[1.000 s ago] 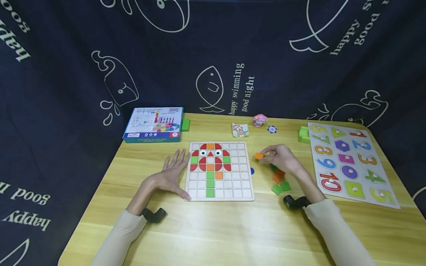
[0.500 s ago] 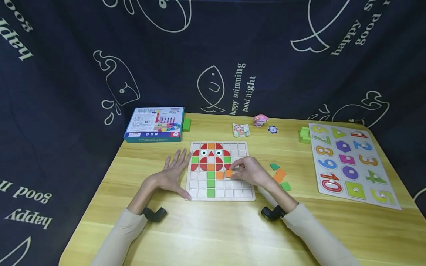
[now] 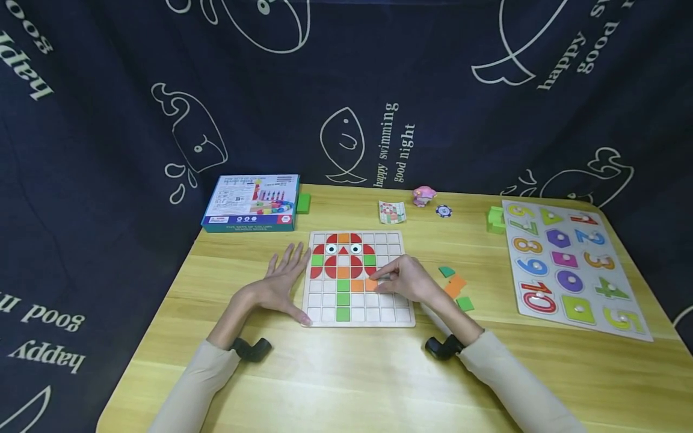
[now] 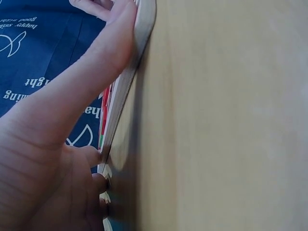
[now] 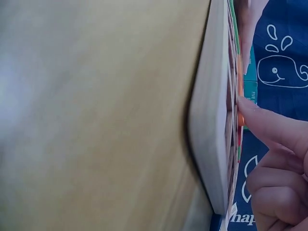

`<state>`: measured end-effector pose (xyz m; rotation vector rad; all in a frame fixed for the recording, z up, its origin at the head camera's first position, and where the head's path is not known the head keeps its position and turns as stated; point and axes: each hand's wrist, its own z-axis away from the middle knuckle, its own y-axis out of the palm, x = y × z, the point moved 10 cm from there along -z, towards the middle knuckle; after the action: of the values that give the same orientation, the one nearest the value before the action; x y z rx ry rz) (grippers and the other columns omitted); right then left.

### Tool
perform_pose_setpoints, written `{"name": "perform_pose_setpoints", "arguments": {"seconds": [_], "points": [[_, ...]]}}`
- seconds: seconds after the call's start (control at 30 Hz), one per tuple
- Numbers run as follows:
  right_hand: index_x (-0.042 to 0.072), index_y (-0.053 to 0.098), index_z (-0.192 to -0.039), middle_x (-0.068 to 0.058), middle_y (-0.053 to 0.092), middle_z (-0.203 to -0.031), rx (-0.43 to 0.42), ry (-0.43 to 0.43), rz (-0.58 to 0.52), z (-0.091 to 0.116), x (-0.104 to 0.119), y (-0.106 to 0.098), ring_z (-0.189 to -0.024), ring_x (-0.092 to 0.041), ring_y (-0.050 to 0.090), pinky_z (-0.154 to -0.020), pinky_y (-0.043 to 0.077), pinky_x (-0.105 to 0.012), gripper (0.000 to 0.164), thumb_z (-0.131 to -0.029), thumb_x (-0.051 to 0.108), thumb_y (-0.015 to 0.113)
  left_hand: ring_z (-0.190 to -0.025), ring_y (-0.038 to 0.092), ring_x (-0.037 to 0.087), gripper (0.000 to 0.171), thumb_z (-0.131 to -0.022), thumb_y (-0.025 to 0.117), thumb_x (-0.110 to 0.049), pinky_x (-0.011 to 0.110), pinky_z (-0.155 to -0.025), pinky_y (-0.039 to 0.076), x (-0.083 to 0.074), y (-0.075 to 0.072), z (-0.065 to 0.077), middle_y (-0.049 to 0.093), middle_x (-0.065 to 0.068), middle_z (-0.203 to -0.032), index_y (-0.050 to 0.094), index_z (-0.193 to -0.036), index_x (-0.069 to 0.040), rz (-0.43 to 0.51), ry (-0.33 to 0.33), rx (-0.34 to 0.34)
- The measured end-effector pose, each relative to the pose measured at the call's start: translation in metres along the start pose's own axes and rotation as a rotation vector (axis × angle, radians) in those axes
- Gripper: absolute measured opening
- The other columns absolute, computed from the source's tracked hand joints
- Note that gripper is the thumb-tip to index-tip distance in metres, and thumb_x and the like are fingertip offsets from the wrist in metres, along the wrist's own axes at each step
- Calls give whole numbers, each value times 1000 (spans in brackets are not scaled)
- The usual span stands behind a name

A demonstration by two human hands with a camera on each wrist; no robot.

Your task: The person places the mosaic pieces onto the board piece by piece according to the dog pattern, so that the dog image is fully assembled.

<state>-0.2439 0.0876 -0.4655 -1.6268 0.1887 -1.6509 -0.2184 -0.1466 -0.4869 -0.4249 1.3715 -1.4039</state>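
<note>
A wooden grid board (image 3: 388, 300) lies mid-table, with red, orange and green tiles and two eye tiles forming a pattern on it. My left hand (image 3: 271, 291) spreads along its left edge. The thumb is at the near left corner and the straight fingers reach toward the upper left edge. With thumb and forefinger, my right hand (image 3: 408, 279) pinches an orange square tile (image 3: 370, 285) at a cell just right of another orange square (image 3: 357, 285). In the right wrist view, the thumb touches the orange tile (image 5: 241, 119) at the board's surface.
Loose orange tiles (image 3: 456, 285) and green tiles (image 3: 464, 303) lie right of the board. A pattern card (image 3: 392, 212), a pink figurine (image 3: 424, 195) and a chip (image 3: 444, 211) sit behind it. A box (image 3: 250, 203) stands back left, a number puzzle (image 3: 576, 270) on the right.
My right hand has carried the orange square tile left from beside the board to a cell on it, where the tile now lies flatter. My left hand has stayed in place.
</note>
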Motion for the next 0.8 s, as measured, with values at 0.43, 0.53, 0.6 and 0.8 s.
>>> {"name": "perform_pose_setpoints", "arguments": {"seconds": [0.43, 0.53, 0.6, 0.8], "points": [[17, 74, -112, -5, 75, -96, 101, -57, 29, 7, 8, 6, -57, -12, 34, -48, 29, -18, 29, -83, 13, 75, -149, -19, 36, 152, -49, 79, -75, 62, -118, -10, 1, 1, -1, -20, 14, -161, -11, -155, -14, -4, 5, -1], [17, 71, -117, 0, 56, -65, 66, -82, 35, 20, 14, -13, -53, -10, 33, -47, 27, -18, 32, -86, 13, 72, -149, -20, 35, 152, -48, 78, -77, 62, -118, -10, 2, 1, 0, -21, 13, -161, -11, -155, -15, -4, 0, 2], [18, 71, -119, 2, 38, -58, 4, -86, 49, 33, 15, -33, -50, -9, 33, -45, 28, -18, 32, -87, 13, 71, -149, -20, 36, 153, -48, 78, -77, 62, -118, -10, 2, 1, 0, -21, 14, -161, -11, -155, -14, -4, -2, -1], [15, 69, -119, 4, 36, -56, -142, 50, 16, 75, -34, -87, -47, -7, 32, -42, 29, -22, 33, -87, 19, 72, -149, -19, 37, 153, -48, 79, -76, 63, -118, -9, 2, 1, -1, -20, 15, -161, -11, -155, -14, -1, -1, -8]]}}
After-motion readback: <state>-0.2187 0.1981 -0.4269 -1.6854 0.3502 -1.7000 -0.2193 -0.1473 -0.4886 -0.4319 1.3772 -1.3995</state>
